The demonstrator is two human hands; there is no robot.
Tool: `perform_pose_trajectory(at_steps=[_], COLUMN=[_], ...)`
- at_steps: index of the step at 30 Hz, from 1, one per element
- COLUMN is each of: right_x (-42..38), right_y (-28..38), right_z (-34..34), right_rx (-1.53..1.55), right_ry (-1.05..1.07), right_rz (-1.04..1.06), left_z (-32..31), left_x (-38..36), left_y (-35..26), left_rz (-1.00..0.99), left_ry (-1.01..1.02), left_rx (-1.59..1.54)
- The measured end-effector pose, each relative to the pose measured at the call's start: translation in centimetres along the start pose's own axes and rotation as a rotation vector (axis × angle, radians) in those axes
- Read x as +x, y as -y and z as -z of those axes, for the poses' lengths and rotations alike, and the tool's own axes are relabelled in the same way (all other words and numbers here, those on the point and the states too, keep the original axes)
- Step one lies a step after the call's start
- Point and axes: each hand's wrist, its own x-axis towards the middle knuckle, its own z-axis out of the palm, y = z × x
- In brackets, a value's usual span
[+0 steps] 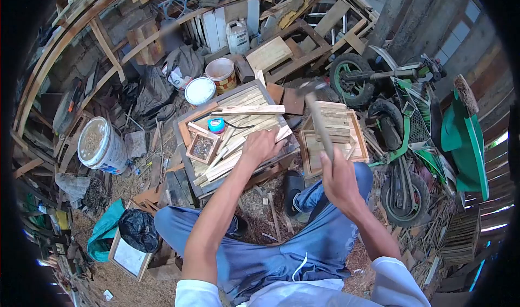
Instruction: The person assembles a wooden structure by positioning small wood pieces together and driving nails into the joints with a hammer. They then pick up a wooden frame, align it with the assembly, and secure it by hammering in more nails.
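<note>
My right hand (340,178) is wrapped round the wooden handle of a hammer (319,124), raised above the right side of the low work table; its head is blurred. My left hand (261,146) rests on pale wooden strips on the table (196,185), its fingers closed at a short wooden strip (283,133) near the right edge. The fingertips are partly hidden. To the left of this hand are a small wooden box (203,147) holding what look like nails and a small blue round-faced object (216,125). A longer wooden strip (248,110) lies across the slats behind.
A slatted wooden panel (335,133) lies right of the table. Beyond stands a green motorbike (403,123). White buckets (200,91) (103,144) stand behind and at left. Scrap wood (292,49) is piled at the back. A black bag (139,230) lies by my knee.
</note>
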Motion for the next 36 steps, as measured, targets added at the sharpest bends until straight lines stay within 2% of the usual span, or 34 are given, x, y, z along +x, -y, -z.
perform_pose_trajectory(at_steps=[1,5,8,9,11,13,16,20,23,25,28,29,32,36], right_x=[-0.2,0.1,0.9,1.2,0.8,0.3,0.4,1.2,0.5,0.2,0.9,1.1,0.6,0.4], right_y=[0.1,-9.1,-6.8,-3.6,-0.6,-1.0,-9.6,-3.9,-0.6,-2.1,-9.1,-9.3,-4.5,-1.1], right_z=[-0.3,-5.8,-3.9,-2.2,-0.9,-1.7,-6.5,-3.0,-1.1,-2.3,-4.7,-4.0,-1.5,0.3], right_rx=[0.043,-0.203,-0.092,-0.08,0.006,0.1,-0.197,-0.101,0.018,0.134,-0.189,-0.253,-0.213,0.018], right_ry=[-0.089,0.136,0.136,0.188,0.034,-0.101,0.102,0.214,0.03,-0.085,0.217,0.275,0.297,0.005], right_rz=[0.073,0.043,0.094,-0.053,-0.004,0.068,0.063,-0.01,0.016,0.048,-0.08,-0.062,-0.212,-0.027], left_z=[0.0,0.0,-0.1,-0.1,-0.2,-0.1,0.4,0.1,0.2,0.3,0.3,0.5,-0.3,0.2], left_x=[0.0,-0.2,-0.3,-0.3,0.1,0.1,-0.2,-0.3,0.2,0.1,-0.5,-0.1,0.0,0.2], left_y=[0.0,-0.2,0.0,0.1,0.4,0.3,-0.1,0.1,0.1,0.3,0.0,0.3,1.1,0.7], left_rz=[-0.003,0.038,0.028,0.022,-0.006,0.001,0.006,-0.003,0.001,0.012,0.024,0.026,0.019,0.012], left_ry=[-0.001,0.004,-0.012,-0.005,-0.022,-0.017,-0.024,-0.034,-0.018,-0.011,-0.008,-0.013,-0.014,-0.001], left_rx=[-0.008,-0.013,0.003,-0.005,-0.008,-0.014,-0.006,-0.036,-0.018,-0.022,-0.047,-0.052,-0.035,-0.002])
